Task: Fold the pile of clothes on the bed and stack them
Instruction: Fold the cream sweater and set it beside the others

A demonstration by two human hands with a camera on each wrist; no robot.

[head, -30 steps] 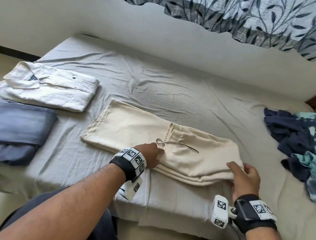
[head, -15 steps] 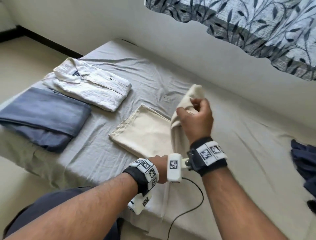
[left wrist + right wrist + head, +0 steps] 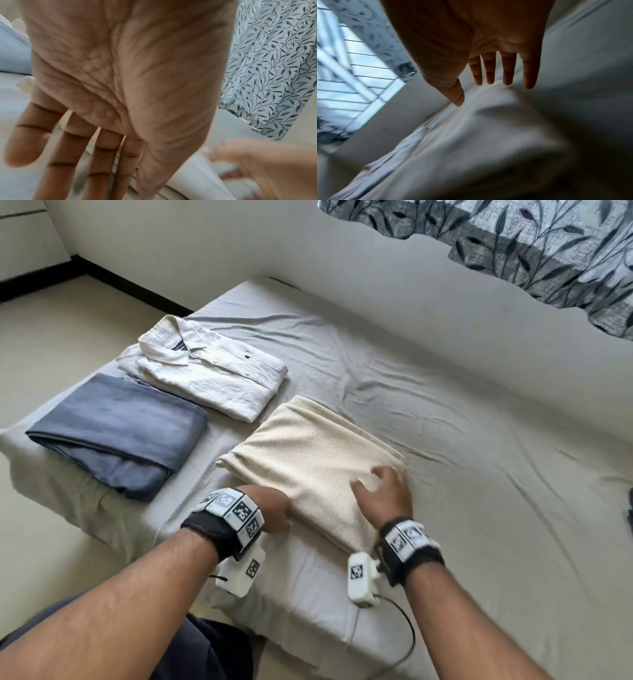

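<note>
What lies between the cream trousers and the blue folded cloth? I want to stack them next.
Only bare grey bedsheet separates the cream trousers from the blue cloth, as the head view shows.

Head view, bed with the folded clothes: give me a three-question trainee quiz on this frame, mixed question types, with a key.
1. True or false: the right hand lies with straight fingers on the cream garment.
2. Which folded item lies nearest the wall? A) white shirt B) blue-grey garment C) cream garment
3. Fill in: the left hand is at the cream garment's ____ edge, the side towards the person.

Key
1. True; the right wrist view shows the fingers extended.
2. A
3. Near; its fingers look tucked under the fabric.
</note>
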